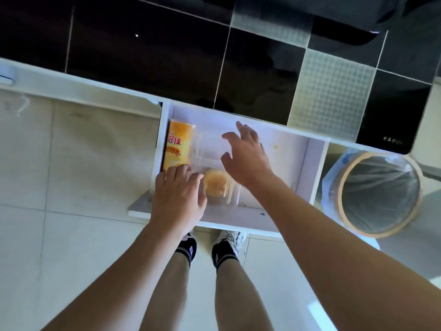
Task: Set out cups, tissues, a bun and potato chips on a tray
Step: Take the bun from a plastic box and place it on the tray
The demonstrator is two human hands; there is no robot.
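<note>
The drawer (241, 219) is white inside and out, with one small yellow spot (275, 147) on its floor. At the drawer's left wall lies the potato chip can (177, 145), orange-yellow with red lettering. Beside it in the drawer, the bun (215, 183) is golden brown, in a clear colourless wrapper (232, 194). Right of the drawer, the bin (379, 193) has a tan rim and a translucent blue-tinted liner. Behind the drawer, the tiles (148, 56) are glossy black with white grout; some carry a pale grey-green checked pattern. Below the drawer: cream floor (71, 163), black socks (224, 255), white shoes.
</note>
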